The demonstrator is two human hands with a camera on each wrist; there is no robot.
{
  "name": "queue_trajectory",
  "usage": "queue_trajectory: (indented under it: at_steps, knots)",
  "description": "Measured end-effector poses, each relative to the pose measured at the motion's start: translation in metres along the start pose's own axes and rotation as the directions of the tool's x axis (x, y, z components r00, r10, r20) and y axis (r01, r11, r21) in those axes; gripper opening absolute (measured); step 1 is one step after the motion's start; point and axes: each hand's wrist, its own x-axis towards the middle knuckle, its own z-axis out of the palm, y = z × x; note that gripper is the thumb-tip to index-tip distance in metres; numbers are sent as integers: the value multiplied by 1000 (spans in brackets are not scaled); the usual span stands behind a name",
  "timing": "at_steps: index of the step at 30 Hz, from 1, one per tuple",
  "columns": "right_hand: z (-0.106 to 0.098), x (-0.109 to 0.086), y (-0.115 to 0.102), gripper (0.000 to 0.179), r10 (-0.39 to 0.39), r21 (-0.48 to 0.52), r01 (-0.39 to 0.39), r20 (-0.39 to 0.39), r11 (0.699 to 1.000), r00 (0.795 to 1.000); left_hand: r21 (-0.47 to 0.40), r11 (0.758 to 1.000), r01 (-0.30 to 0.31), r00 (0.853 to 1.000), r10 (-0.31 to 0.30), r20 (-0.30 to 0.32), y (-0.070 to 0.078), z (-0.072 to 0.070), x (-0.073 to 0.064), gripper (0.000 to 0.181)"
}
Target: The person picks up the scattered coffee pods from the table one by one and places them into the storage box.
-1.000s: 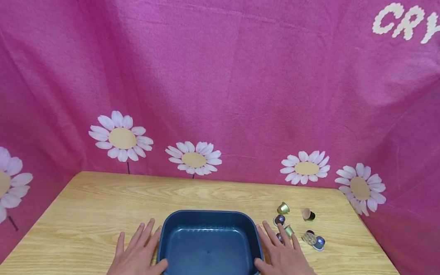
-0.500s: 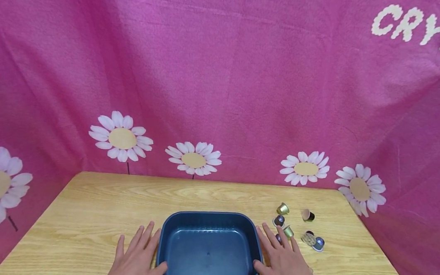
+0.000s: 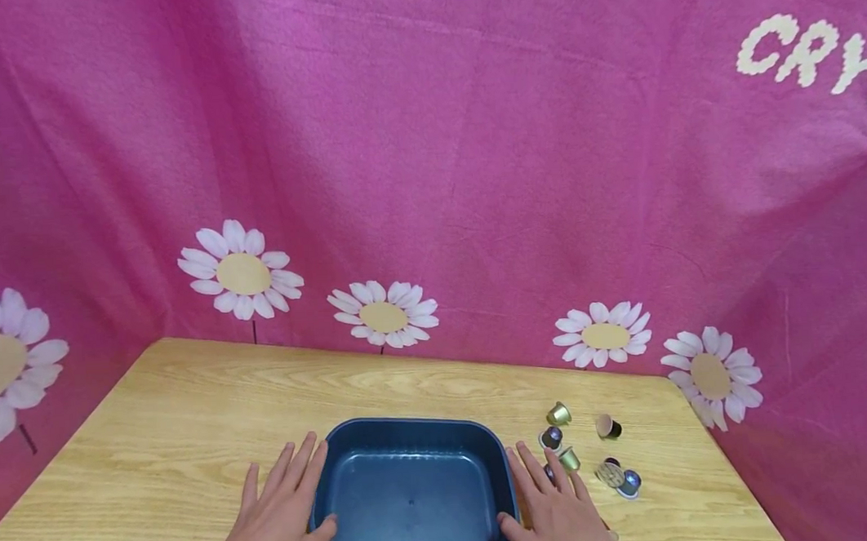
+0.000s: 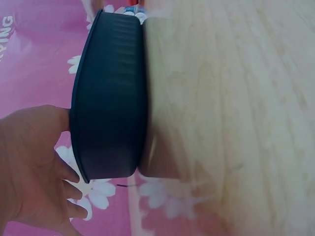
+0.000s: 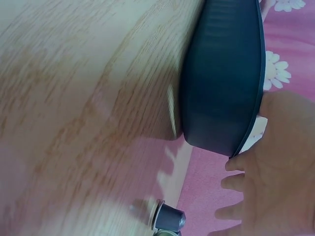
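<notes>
Dark blue tub (image 3: 412, 496) stands on the wooden table (image 3: 134, 450), between the two hands of the person. Left hand (image 3: 273, 520) and right hand (image 3: 560, 515) are both spread wide, with the fingers nearly straight, and each one touches with its thumb the rim (image 3: 415, 419) at its own side. Several small coffee capsules (image 3: 628, 482) lie near the right hand, and behind hangs a pink cloth (image 3: 473, 178) with white flowers (image 3: 383, 316).
</notes>
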Motion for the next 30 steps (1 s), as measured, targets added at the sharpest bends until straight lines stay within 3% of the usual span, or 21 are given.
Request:
queue_trajectory:
  at_steps: [7, 14, 30]
  knots:
    - [0, 0, 0, 81, 0, 4, 0, 4, 1000, 1000, 7, 999, 37, 998, -37, 53, 4, 6, 3, 85]
    - [-2, 0, -1, 81, 17, 0, -17, 17, 1000, 1000, 16, 1000, 16, 1000, -17, 23, 5, 9, 3, 85]
    - [-8, -3, -1, 83, -5, 7, 5, -27, 1000, 1000, 31, 999, 19, 999, -20, 40, 7, 9, 3, 83]
